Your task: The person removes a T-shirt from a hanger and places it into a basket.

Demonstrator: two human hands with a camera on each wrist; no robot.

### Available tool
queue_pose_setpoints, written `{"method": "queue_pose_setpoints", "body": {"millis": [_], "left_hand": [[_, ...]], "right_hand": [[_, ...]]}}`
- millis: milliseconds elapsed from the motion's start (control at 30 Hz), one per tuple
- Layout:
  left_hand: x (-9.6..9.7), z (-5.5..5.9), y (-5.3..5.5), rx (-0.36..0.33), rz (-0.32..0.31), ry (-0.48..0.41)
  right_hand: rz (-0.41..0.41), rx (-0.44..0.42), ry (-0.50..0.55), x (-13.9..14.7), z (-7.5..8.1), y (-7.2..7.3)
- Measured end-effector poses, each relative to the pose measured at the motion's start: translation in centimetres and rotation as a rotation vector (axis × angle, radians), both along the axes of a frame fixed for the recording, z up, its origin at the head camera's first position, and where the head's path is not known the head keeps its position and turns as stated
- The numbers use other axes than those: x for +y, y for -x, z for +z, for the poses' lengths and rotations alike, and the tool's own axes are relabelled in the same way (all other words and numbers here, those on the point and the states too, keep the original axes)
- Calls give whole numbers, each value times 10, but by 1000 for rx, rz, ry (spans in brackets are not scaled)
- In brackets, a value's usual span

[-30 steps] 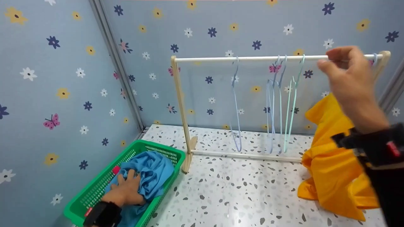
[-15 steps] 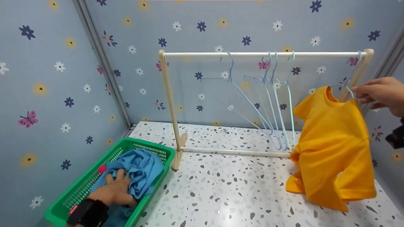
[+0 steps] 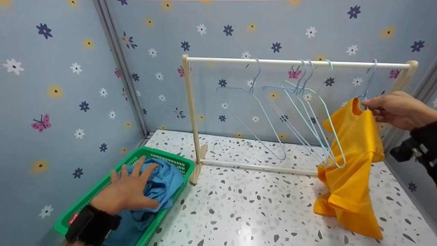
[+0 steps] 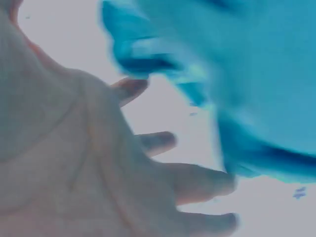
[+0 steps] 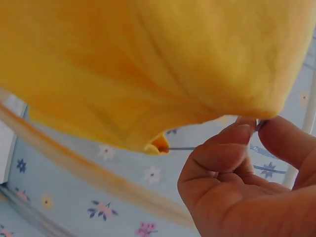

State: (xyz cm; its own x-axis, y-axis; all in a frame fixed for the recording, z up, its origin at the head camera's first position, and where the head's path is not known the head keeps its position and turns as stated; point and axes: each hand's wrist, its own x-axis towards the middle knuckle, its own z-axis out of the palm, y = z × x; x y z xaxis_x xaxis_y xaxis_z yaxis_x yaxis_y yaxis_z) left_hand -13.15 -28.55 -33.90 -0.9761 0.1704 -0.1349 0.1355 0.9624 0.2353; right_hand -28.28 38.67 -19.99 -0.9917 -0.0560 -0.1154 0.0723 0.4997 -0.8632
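Observation:
A yellow T-shirt [image 3: 358, 153] hangs on a bluish wire hanger [image 3: 369, 82] at the right end of the white rail. My right hand [image 3: 399, 107] pinches that hanger by its shoulder, just beside the shirt's neckline; in the right wrist view the thumb and fingertips meet on the wire under the yellow cloth [image 5: 187, 54]. On the left, my left hand [image 3: 128, 189] is spread with straight fingers above a bundle of blue cloth [image 3: 167, 184] in a green basket [image 3: 189, 167]. In the left wrist view its palm [image 4: 64, 143] shows nothing gripped, with blue cloth close past the fingers.
A clothes rack with a white rail [image 3: 225, 60] and wooden posts [image 3: 191, 109] stands against the flowered wall. Several bare hangers dangle from it, among them a bluish one [image 3: 268, 119] and a mint green one [image 3: 329, 112]. The tabletop [image 3: 239, 205] is speckled white.
My right hand came down from the rail, took the hanger by its shoulder and moved it left along the rail with the shirt. My left hand lifted off the blue cloth. The bare hangers swung round.

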Motion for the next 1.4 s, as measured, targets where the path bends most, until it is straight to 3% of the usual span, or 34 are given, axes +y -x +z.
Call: {"method": "queue_pose_setpoints", "body": {"millis": [133, 233, 400, 533, 600, 733, 933, 1033, 1167, 1267, 1400], "left_hand": [[30, 16, 0, 305, -147, -14], [53, 23, 1, 454, -234, -30], [99, 30, 7, 579, -368, -128], [137, 33, 11, 627, -472, -206], [156, 33, 13, 638, -519, -238], [193, 33, 13, 624, -595, -307], [250, 34, 16, 600, -652, -424], [279, 35, 21, 565, -640, -528], [310, 32, 26, 481, -568, -678], [321, 27, 27, 425, -507, -803], [327, 22, 27, 344, -477, -940]], "right_hand": [[25, 6, 97, -9, 10, -4], [35, 10, 205, -20, 18, -8], [79, 0, 345, -43, 24, -16], [113, -20, 331, -64, 22, -29], [127, -26, 309, -77, 17, -36], [187, -38, 361, -100, 3, -50], [267, -14, 442, -132, -19, -72], [266, -5, 485, -143, -29, -81], [263, -7, 569, -152, -40, -90], [250, -18, 623, -155, -45, -93], [222, -26, 646, -150, -49, -96]]}}
